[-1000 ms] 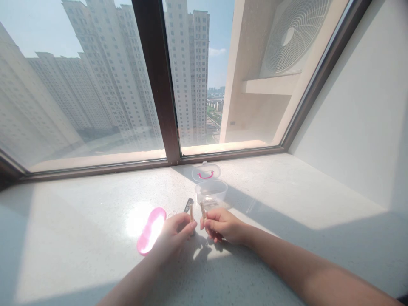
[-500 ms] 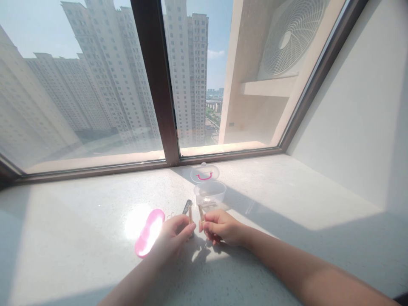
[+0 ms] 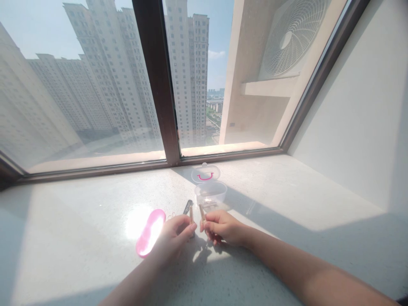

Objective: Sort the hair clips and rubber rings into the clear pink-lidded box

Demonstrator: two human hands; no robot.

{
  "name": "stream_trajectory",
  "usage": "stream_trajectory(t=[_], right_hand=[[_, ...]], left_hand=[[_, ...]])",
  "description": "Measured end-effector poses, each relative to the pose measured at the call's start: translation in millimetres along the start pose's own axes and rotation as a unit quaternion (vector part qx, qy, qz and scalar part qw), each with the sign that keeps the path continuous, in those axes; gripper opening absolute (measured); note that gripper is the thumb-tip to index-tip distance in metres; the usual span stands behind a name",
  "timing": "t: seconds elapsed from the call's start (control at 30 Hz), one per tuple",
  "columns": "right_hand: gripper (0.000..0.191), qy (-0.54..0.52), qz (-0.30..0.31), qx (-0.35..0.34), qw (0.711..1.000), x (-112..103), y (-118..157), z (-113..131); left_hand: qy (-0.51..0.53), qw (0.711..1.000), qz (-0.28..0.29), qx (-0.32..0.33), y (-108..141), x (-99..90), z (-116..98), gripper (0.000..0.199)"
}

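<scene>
Left grip: the left hand [image 3: 178,229] is closed, with a slim gold-toned piece [image 3: 191,214] pinched between thumb and fingers.
Right grip: the right hand [image 3: 225,227] is closed likewise, and a second gold-toned piece [image 3: 202,212] is pinched at its fingertips.
Gap between pieces: a narrow space is left; the second piece is held just to the right of the left grip, near but apart.
Long axes: both pieces are pointed up and away from the grips; the second is tilted, its top leaned toward the first.
Black item: a dark, narrow object [image 3: 188,206] is seen just beyond the left grip, partly hidden by it; the left hand is nearer.
Clear box: an open container [image 3: 211,193] is placed just beyond the right grip, its lid [image 3: 205,174] laid back on the far side.
Pink case: a glossy pink case [image 3: 151,233] is set left of the left grip, partly covered by that arm.
</scene>
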State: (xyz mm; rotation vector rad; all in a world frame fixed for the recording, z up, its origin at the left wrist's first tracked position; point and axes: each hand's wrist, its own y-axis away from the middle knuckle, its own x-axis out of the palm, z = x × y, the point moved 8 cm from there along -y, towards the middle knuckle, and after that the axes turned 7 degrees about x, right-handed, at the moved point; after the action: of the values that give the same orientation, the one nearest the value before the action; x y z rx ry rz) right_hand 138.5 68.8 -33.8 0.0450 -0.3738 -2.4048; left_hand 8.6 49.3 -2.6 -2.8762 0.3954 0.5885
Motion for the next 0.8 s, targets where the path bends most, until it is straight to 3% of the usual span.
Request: stream_trajectory(t=[0.8], right_hand=[[0.031, 0.007, 0.001, -0.004, 1.0, -1.6, -2.0, -3.5]], left_hand=[[-0.004, 1.0, -0.006, 0.003, 0.4, -0.8, -2.4, 0.032]])
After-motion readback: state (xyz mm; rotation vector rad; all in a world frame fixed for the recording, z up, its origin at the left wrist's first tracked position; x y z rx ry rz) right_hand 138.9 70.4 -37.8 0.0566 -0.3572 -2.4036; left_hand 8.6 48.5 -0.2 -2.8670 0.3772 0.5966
